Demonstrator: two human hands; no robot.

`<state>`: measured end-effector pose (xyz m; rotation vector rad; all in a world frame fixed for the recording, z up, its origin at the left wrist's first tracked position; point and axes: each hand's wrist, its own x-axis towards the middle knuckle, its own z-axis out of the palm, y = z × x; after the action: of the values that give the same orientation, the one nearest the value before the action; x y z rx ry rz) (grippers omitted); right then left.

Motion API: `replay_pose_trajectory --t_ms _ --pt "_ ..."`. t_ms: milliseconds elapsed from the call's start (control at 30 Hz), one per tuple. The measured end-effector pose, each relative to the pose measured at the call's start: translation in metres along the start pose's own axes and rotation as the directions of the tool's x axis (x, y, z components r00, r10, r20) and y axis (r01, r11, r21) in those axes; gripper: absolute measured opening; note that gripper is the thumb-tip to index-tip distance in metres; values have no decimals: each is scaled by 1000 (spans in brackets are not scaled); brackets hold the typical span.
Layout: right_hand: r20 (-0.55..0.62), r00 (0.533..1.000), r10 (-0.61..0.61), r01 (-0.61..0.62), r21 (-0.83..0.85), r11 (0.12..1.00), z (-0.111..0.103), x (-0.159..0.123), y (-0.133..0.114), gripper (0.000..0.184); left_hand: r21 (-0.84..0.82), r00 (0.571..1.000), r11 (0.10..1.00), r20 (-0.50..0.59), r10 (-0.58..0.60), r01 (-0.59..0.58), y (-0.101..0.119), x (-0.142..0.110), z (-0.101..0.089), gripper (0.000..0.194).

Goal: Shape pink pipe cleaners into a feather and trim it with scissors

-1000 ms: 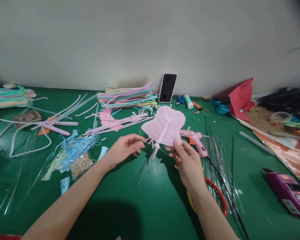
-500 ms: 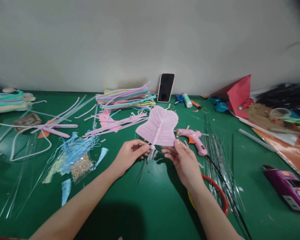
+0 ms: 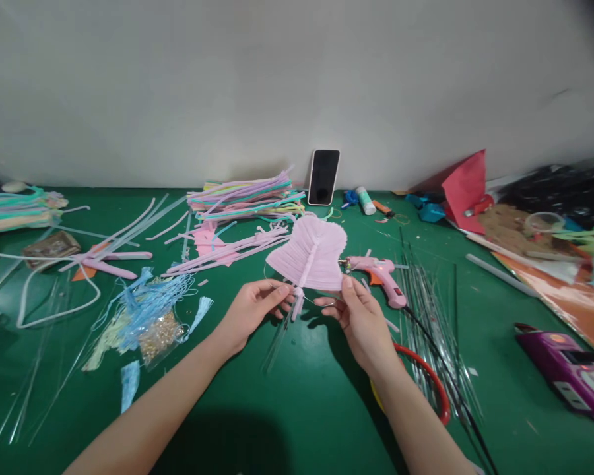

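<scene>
A pale pink pleated fan [image 3: 313, 254], seemingly built from fuzzy pipe cleaners, is held up over the green table with its stem pointing down. My right hand [image 3: 360, 313] pinches its lower right edge between thumb and fingers. At the lower left, beside the stem, the thumb and fingers of my left hand [image 3: 260, 309] are closed on a thin wire [image 3: 311, 302] that loops around the fan's base. Just right of the fan lies a pink glue gun [image 3: 383, 270], its black cord trailing toward the front.
Bundled pipe cleaners [image 3: 247, 198] lie at the back, beside a propped phone [image 3: 323, 177]. Blue tassels [image 3: 158, 293] and a bag of gold beads [image 3: 159, 335] are on the left. Thin wires [image 3: 430, 330], red-handled pliers [image 3: 433, 379] and a purple power strip [image 3: 567, 369] lie to the right.
My left hand has moved right, in to the fan's stem, and closed there. The fan has shifted slightly left and down, with my right hand still on its edge.
</scene>
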<state>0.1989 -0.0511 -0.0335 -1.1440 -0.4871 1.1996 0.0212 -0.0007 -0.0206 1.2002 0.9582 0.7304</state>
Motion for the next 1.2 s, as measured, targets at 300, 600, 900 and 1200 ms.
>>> replay_pose_trajectory --t_ms 300,600,900,1200 --pt "34 999 -13 13 1 1000 -1 0 4 39 -100 983 988 157 -98 115 -8 -1 7 34" --pt "193 980 43 -38 -29 999 3 -4 9 32 -138 998 988 -18 -66 63 -8 -6 20 35" --pt "317 948 36 21 -175 984 1 -7 6 33 -166 999 986 -21 32 -35 -5 -9 22 27" --pt "295 955 -38 151 -369 917 -4 -8 4 24 -179 1000 984 4 6 -5 -2 -8 13 29"
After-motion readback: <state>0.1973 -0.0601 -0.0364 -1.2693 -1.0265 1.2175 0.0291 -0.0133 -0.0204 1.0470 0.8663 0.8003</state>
